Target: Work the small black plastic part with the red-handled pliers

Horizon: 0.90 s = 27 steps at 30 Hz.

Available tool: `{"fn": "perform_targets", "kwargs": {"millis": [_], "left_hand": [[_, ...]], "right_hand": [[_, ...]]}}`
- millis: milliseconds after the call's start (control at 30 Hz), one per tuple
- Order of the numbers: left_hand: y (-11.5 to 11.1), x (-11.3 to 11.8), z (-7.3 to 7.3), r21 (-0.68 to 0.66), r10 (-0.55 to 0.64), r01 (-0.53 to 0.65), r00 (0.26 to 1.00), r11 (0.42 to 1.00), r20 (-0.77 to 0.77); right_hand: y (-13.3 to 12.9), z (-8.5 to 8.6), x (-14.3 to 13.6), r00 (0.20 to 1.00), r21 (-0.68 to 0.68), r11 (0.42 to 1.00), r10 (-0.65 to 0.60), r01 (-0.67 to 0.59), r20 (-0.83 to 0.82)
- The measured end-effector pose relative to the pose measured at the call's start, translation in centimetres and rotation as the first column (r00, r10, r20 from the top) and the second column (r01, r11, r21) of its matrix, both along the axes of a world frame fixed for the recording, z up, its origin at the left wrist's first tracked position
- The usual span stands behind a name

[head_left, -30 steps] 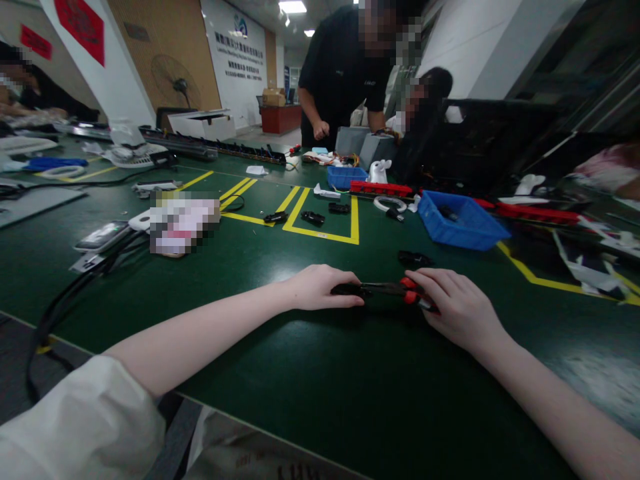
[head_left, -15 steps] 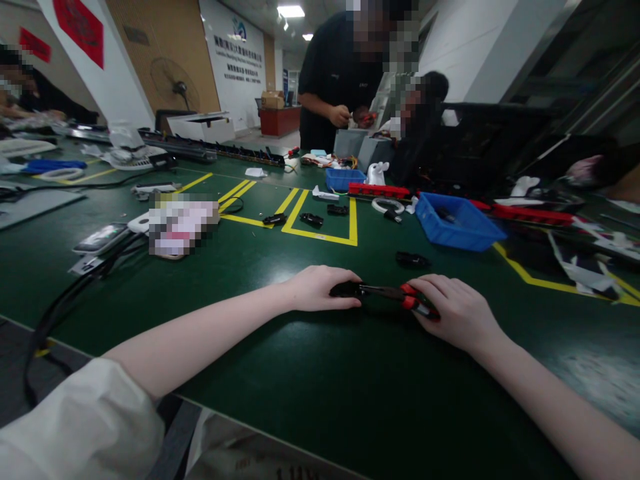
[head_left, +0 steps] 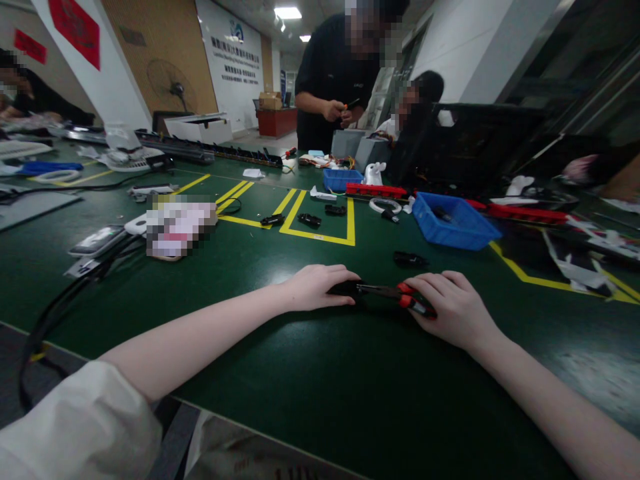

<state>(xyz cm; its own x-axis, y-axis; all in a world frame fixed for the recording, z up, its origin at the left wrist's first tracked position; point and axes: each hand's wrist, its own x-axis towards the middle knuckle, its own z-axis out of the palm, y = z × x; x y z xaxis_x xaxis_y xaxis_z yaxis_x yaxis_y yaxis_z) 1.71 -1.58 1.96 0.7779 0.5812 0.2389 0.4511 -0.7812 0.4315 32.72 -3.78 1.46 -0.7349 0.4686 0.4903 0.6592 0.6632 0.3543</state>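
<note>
The left hand point(head_left: 320, 288) is partly closed, thumb and fingers pinching a small black part point(head_left: 344, 289) just above or on the green table point(head_left: 300, 387), near the middle. The right hand point(head_left: 455, 303) curls around red-handled pliers point(head_left: 411, 304), whose tips reach the part's right end. Far left, a wall sign point(head_left: 235, 60) reads "Technology" among blurred characters. Compared with a second ago, the far co-worker's hands point(head_left: 336, 111) are together at an orange-and-dark tool point(head_left: 351, 105) instead of apart.
</note>
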Motion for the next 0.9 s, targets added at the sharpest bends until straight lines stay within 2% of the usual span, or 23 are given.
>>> {"fn": "perform_targets", "kwargs": {"millis": [233, 500, 900], "left_hand": [[0.04, 0.07, -0.03, 0.026, -0.010, 0.010, 1.000, 1.000, -0.008], [0.22, 0.16, -0.20, -0.018, -0.034, 0.033, 0.999, 0.999, -0.033], [0.14, 0.04, -0.12, 0.033, -0.068, 0.070, 0.995, 0.997, -0.068]], "right_hand": [[-0.26, 0.26, -0.21, 1.000, 0.000, 1.000, 0.003, -0.003, 0.001], [-0.19, 0.11, -0.12, 1.000, -0.028, 1.000, 0.007, -0.007, -0.006], [-0.31, 0.11, 0.19, 1.000, -0.054, 0.999, 0.009, -0.011, -0.029]]}}
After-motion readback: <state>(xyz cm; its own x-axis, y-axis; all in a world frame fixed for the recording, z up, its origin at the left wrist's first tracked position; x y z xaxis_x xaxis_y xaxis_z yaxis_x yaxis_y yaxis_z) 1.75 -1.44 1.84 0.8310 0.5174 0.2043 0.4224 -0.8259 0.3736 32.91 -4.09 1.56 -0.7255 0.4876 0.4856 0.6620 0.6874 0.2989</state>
